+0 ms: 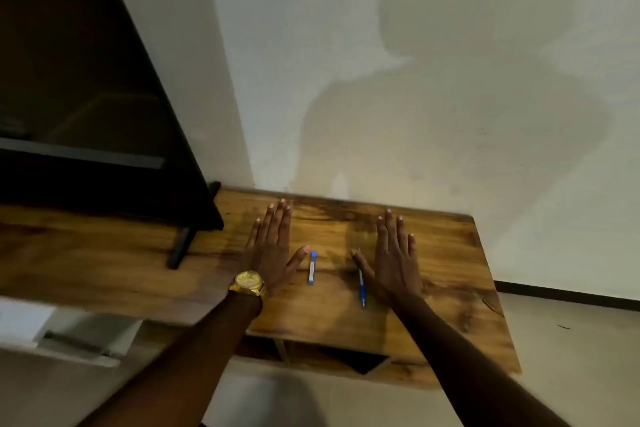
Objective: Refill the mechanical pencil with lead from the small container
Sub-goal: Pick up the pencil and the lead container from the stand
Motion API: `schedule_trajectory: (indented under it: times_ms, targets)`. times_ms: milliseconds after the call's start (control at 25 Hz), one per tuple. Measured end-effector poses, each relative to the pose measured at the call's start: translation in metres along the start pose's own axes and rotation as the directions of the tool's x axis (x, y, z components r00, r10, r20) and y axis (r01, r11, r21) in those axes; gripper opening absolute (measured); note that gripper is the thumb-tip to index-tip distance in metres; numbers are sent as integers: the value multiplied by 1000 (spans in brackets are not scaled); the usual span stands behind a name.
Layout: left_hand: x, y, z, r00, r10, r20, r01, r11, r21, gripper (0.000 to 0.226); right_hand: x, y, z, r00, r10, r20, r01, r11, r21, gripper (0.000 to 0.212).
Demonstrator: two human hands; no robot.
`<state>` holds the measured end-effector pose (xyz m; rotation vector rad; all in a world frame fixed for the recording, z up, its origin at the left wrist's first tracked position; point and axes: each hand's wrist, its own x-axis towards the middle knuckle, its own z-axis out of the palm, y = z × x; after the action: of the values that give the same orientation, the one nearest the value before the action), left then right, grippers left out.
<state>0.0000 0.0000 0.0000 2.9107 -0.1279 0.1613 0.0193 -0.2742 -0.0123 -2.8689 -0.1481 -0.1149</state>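
A small lead container [312, 268] with a blue cap lies on the wooden table [450, 288], between my two hands. A blue mechanical pencil [362, 291] lies to its right, its far end partly under my right thumb. My left hand [272, 246] rests flat on the table, palm down, fingers spread, with a gold watch on the wrist; its thumb tip almost reaches the container. My right hand [394, 253] also lies flat and palm down, just right of the pencil. Neither hand holds anything.
A large dark television [86, 97] stands on the table at the left, with one black foot [180, 246] left of my left hand. A white wall rises behind the table. The table's right edge and front edge drop to a pale floor.
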Motion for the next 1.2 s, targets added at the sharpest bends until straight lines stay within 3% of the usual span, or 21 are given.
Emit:
schedule_trajectory:
  times_ms: [160,360,680,800,960,1120,1200]
  targets:
    - [-37,-2,-11,1000,-8,18,6,997,74,102,-32,-9,-11,999,2,54,0,1000,-28,104]
    - [-77,5,-22,999,-51,18,50,998,38,102,-69,-17,-27,998,31,63,-31,1000,2,106]
    - [-46,1,13,996,-60,60,58,998,30,96,-52,-27,3,990,116,75,-121,990,67,92]
    - [-37,-1,29,994,-65,85,64,998,11,94,-40,-29,8,990,134,38,-136,989,61,79]
    - [-36,-6,41,988,-90,125,93,995,-19,87,-29,-29,13,994,110,-22,-110,994,25,43]
    - [-36,-3,28,976,-108,187,114,993,-21,82,-21,-38,6,982,180,55,-188,965,183,23]
    - [-39,4,17,970,-125,210,137,990,-46,74,-25,-40,-2,977,211,34,-208,901,381,19]
